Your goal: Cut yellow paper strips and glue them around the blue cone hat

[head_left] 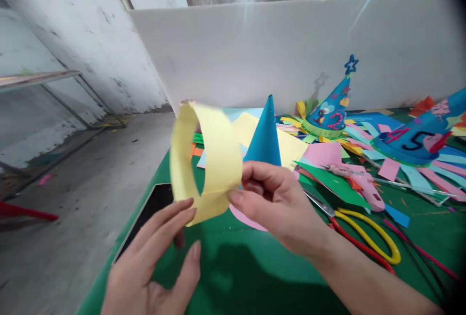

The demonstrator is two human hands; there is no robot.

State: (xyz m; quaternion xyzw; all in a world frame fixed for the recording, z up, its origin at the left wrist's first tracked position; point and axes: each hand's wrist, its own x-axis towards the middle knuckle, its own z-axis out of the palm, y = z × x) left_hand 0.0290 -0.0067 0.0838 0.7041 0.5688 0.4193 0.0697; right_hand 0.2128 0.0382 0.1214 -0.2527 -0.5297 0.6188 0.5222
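Note:
A pale yellow paper ring [223, 159], a wide strip bent into a loop, is held up above the green table. My right hand [276, 203] pinches its right edge between thumb and fingers. At the ring's lower left, my left hand [156, 256] has its fingertips on or close against the paper, with thumb and fingers apart. Behind my right hand stands a plain blue paper cone [265, 135], its base partly hidden. Pink paper [247, 218] shows under the ring's right side.
Scissors [357, 232] with yellow and red handles and a pink glue gun [358, 181] lie to the right. Two decorated blue party hats [329, 108] stand among paper strips. A dark flat object [149, 210] lies at the table's left edge. A white panel [255, 58] rises behind.

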